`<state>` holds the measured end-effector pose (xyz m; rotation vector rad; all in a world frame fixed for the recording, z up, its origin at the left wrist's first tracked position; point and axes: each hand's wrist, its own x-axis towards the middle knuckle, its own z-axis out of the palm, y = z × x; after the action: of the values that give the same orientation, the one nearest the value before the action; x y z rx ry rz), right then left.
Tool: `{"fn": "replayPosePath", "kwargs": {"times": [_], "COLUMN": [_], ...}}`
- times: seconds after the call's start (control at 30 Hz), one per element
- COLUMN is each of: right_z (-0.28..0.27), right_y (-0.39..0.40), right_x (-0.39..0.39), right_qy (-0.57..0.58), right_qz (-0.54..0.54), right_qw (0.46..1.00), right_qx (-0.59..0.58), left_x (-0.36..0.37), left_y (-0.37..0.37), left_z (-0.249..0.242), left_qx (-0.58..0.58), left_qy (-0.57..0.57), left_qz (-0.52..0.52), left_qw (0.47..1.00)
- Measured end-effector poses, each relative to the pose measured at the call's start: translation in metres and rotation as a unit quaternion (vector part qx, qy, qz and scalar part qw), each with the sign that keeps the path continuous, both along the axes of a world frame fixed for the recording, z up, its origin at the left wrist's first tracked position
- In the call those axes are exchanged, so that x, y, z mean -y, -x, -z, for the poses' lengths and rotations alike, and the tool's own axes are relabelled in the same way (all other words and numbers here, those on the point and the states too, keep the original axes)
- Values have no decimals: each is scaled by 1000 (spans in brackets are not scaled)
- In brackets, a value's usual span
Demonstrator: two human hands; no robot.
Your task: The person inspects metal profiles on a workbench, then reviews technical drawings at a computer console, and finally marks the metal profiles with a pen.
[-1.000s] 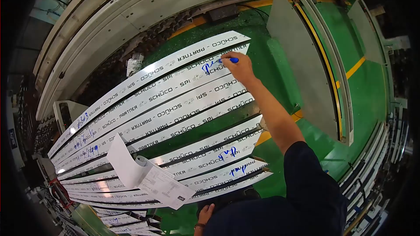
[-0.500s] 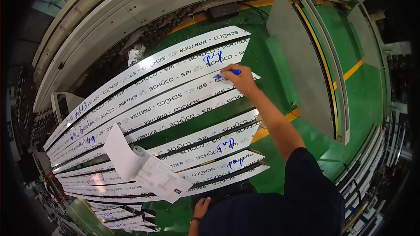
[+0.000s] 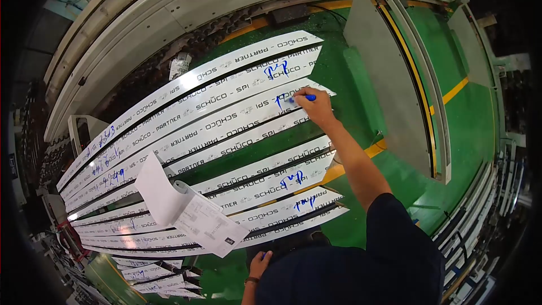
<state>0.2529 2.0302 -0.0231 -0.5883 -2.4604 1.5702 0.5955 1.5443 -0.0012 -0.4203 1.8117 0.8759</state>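
Note:
My right hand (image 3: 318,107) is closed around a blue marker (image 3: 310,97), its tip at the end of a white film-covered profile (image 3: 226,116). Fresh blue writing (image 3: 280,101) shows beside the tip. My left hand (image 3: 259,264) hangs low near my body, fingers closed, with a small blue spot at the fingertips that I cannot make out. Several more long profiles with printed film lie side by side, some bearing blue handwriting (image 3: 305,203). Across the nearer profiles rests a stack of paper sheets (image 3: 203,225), its top page folded back and curled.
A long machine (image 3: 186,3) with a brush-like strip runs along the far side. A grey panel frame (image 3: 389,79) stands upright on the green floor (image 3: 361,181) at right. Shorter marked profiles (image 3: 152,274) lie at lower left, and further profiles (image 3: 466,243) at lower right.
Blue strokes have grown on the profile under the marker. My right hand has shifted slightly right and down, uncovering them. The lifted paper page has settled a little to the right.

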Motion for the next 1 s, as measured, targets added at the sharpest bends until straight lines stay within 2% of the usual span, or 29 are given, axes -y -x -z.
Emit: {"fn": "replayPosePath", "kwargs": {"times": [0.07, 0.1, 0.2, 0.3, 0.4, 0.5, 0.57, 0.6, 0.63, 0.73, 0.83, 0.9, 1.0], "right_z": [-4, -5, -16, -5, -10, -5, -11, -18, -30, -61, -91, -115, -143], "right_y": [1, 3, 0, -7, -8, -14, -25, -33, -43, -80, -125, -149, -173], "right_x": [2, 1, -6, -18, -9, -3, 6, 15, 30, 85, 153, 200, 255], "right_qy": [-9, 17, -82, -57, -35, -15, 158, 242, 278, 309, 349, 388, 372], "right_qz": [27, 8, 11, 3, 42, 91, 48, 23, 20, 14, -72, -88, -136], "right_qw": [999, 999, 996, 995, 998, 994, 986, 970, 960, 947, 926, 906, 902], "right_qx": [-30, -28, -29, 80, -39, -52, -3, 24, 10, 84, 126, 145, 171], "left_x": [0, -1, 1, 2, 3, 3, 5, 4, -1, -9, -14, -8, 6], "left_y": [-6, -3, -1, -1, 2, 9, 12, 17, 27, 55, 83, 102, 113], "left_z": [0, -1, 0, 0, -5, -6, -8, -11, -20, -47, -72, -85, -101], "left_qx": [-3, -7, -22, -29, -35, -44, -60, -73, -86, -196, -258, -292, -341], "left_qy": [-3, -3, -2, -2, -6, -10, -23, -34, -33, -65, -93, -92, -141], "left_qz": [0, 1, 2, 1, 10, 17, 10, 1, -6, -32, -89, -69, -52], "left_qw": [1000, 1000, 1000, 1000, 999, 999, 998, 997, 996, 978, 957, 949, 928]}}
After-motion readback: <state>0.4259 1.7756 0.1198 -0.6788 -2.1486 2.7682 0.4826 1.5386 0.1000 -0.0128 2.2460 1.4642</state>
